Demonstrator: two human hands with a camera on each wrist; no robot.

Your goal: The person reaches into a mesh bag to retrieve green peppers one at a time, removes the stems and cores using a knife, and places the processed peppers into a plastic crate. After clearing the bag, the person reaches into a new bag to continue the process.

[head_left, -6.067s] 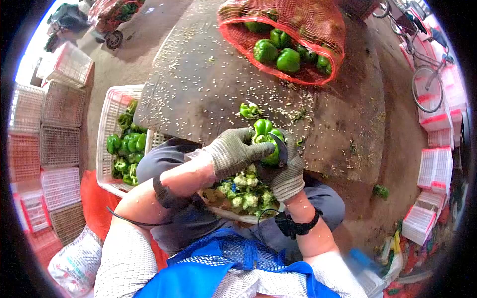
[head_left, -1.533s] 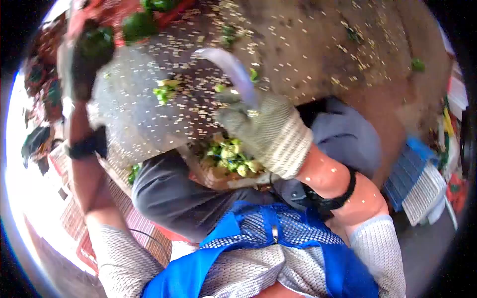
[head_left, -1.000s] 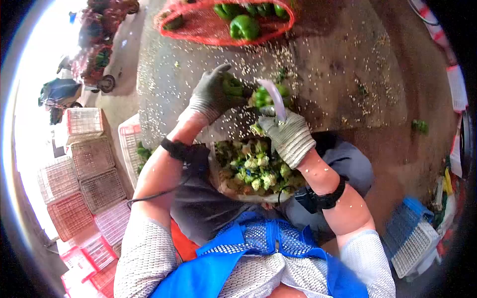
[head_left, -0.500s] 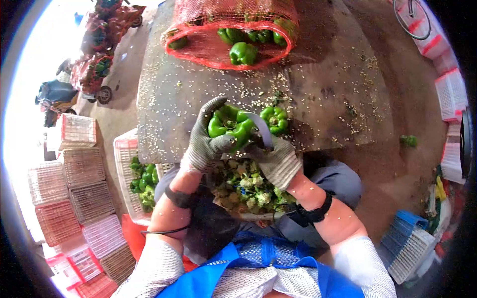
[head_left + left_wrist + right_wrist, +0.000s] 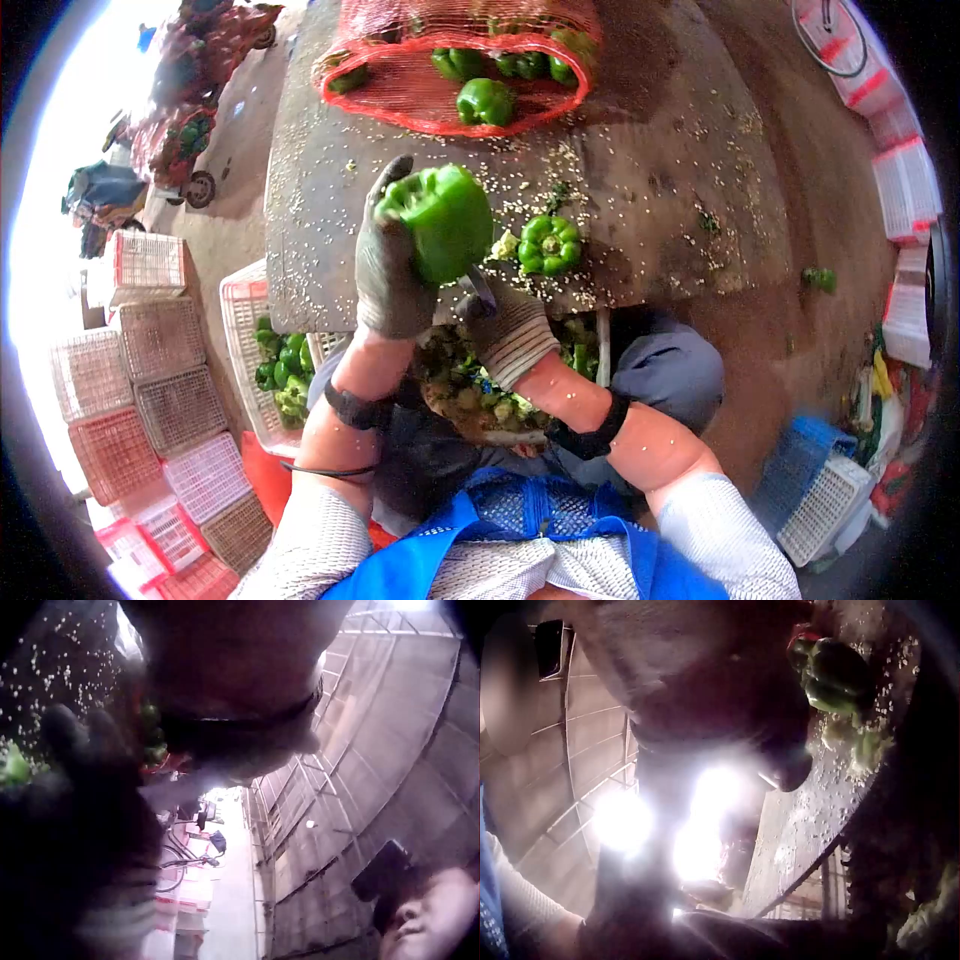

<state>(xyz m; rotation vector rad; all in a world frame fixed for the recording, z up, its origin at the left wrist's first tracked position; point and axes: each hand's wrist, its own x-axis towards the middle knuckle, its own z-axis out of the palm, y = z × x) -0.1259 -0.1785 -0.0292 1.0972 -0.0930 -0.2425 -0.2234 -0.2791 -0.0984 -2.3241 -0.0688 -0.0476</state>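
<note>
In the head view my gloved left hand (image 5: 388, 270) grips a large green bell pepper (image 5: 445, 222) tilted on its side, with the thumb raised along its far side. Just below the pepper, my gloved right hand (image 5: 508, 332) holds a curved knife; its narrow blade (image 5: 481, 288) points up toward the pepper's lower edge. A second bell pepper (image 5: 548, 245) rests on the dark board, stem end up, beside a pale cut core (image 5: 505, 246). Both wrist views are dark and show little of the hands' grip.
A red mesh bag (image 5: 450, 125) of peppers lies open at the board's (image 5: 660, 200) far side. Seeds are scattered over the board. A container (image 5: 603, 345) of cut cores sits between the knees. At left stands a white crate (image 5: 245, 360) with peppers; stacked crates (image 5: 165, 390) are beyond it.
The left hand has brought a pepper back from near the mesh bag. A second pepper now lies on the board. Most recently the held pepper has tilted, and the right hand has moved lower left.
</note>
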